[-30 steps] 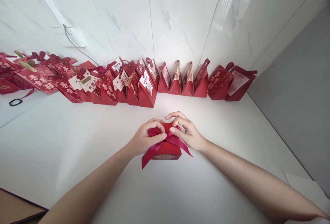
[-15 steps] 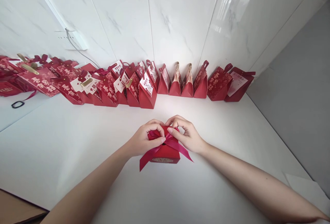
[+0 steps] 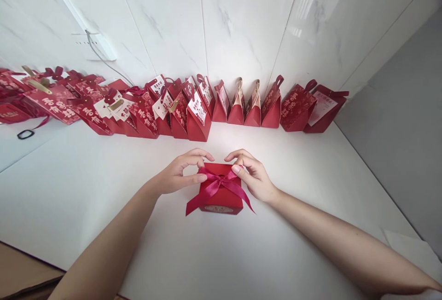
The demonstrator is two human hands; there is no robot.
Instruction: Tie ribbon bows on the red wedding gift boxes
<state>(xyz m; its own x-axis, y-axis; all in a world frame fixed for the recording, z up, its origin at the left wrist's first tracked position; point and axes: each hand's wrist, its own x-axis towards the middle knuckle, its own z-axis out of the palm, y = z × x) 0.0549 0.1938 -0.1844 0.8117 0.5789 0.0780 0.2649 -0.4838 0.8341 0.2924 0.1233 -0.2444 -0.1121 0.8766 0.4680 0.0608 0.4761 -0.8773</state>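
Observation:
A small red gift box (image 3: 221, 198) stands on the white table in front of me, with a pale oval label on its front. Across its top lies a magenta ribbon bow (image 3: 221, 181), tied in the middle, its two tails hanging over the left and right sides. My left hand (image 3: 184, 171) pinches the bow's left loop between thumb and a finger, the forefinger reaching past the box's back edge. On the other side, my right hand (image 3: 254, 175) has the right loop between thumb and curled fingers.
Several red gift boxes (image 3: 200, 120) with tags and handles line the tiled wall. More red boxes (image 3: 51, 100) crowd the far left, near a black loop (image 3: 26, 134) on the table. A grey cable (image 3: 107, 63) hangs from a wall socket. Brown cardboard (image 3: 24, 274) shows at bottom left.
My hands have moved apart from the bow's centre out to its loops. The knot and loops now show, spread wider and flatter across the box top.

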